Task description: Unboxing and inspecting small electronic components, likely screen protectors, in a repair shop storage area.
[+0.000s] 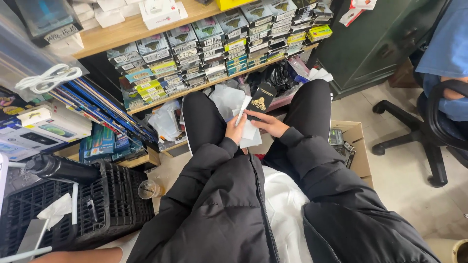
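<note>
Seated, looking down over our black puffer jacket (219, 204) and knees. Taking the black card sleeve (261, 100) as landmark: it stands tilted just above our knees, flat and dark with a gold emblem on its face. Our right hand (267, 124) sits directly under it, fingers curled up against its lower edge, pinching it. Our left hand (236, 130) is just left of the sleeve, fingers closed around a sheaf of white paper sheets (249, 131) that overlaps the sleeve's lower left corner; paper and sleeve touch. Below and right of the sleeve, beside our right leg, an open cardboard box (358, 146) with dark small items inside. Well to the left of the sleeve and lower, a black plastic crate (112, 204), with a clear plastic cup (147, 189) beside its right wall. Beyond the sleeve, a low wooden shelf (195, 87) packed with rows of small flat packaged boxes (204, 48) stacked on edge. Far right of the sleeve, a black office chair (429, 131) with a person in a blue sleeve (446, 44) seated in it.
</note>
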